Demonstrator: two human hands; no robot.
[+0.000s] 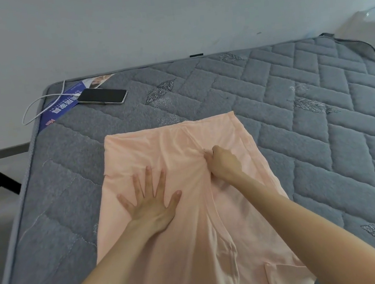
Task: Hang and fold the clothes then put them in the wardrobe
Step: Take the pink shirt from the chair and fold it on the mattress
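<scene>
While my left grip (150,201) presses flat, fingers spread, on the pink garment (158,145) lying on the mattress (296,103), my right grip (223,162) pinches a fold of cloth near its middle.

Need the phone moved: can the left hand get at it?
Probably yes: the left hand lies flat on the peach garment, holding nothing, and bare mattress lies between it and the phone.

One peach garment (159,150), two hands (150,202) (223,162), one phone (102,95), one cable (43,97), one mattress (314,153), one blue label (61,107)
</scene>
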